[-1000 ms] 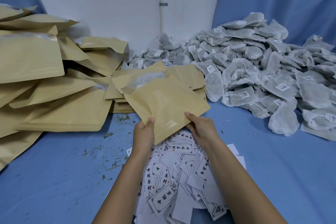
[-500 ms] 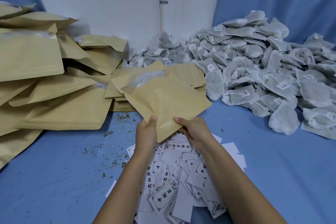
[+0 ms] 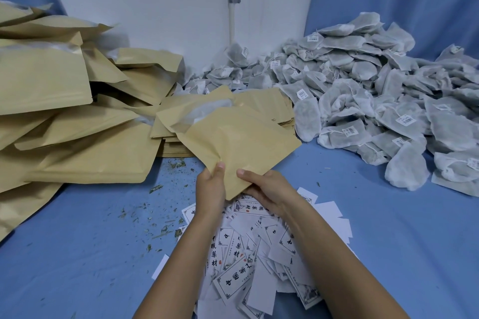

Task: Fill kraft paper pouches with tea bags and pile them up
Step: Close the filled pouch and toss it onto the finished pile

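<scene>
**Both hands grip one kraft pouch at its near corner**

A blue cloth covers the whole work surface under the held pouch. To the left of that pouch rises a big, loose pile of kraft pouches, puffed and lying at all angles. To the pouch's right and behind it spreads a heap of white tea bags, many with small paper tags. Below the pouch, towards the person, lies a scatter of printed white cards. Just behind the pouch sits a low stack of flat kraft pouches. The pouch itself is lifted off the cloth and tilted. The left hand pinches its near corner with the thumb on top. The right hand grasps the same corner from the other side, thumb across the face. Left of the pouch's near corner, green leaf crumbs speckle the cloth.
</scene>
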